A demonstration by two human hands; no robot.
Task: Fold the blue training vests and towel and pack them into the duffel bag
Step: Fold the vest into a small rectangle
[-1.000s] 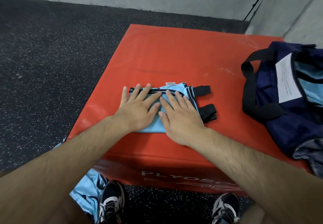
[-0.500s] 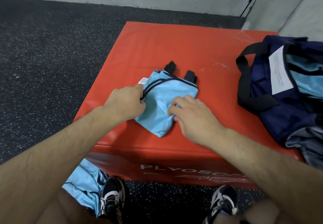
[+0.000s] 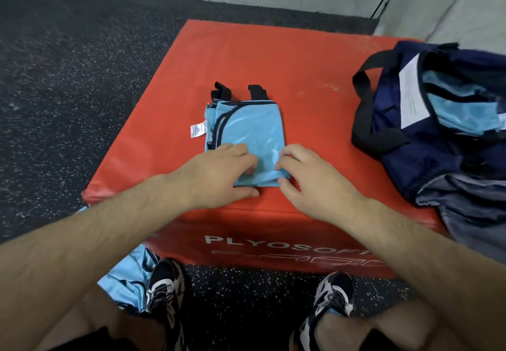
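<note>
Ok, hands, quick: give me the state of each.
Left hand: grips the near edge of the folded vest.
Right hand: pinches its near right corner.

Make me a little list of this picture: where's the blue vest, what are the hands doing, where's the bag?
Folded vest: flat on the red box, black straps pointing away
Left hand: holds the vest's near edge
Right hand: pinches its near right corner
Duffel bag: open, on the box's right side, blue cloth inside
Floor: another blue vest beside the left shoe
</note>
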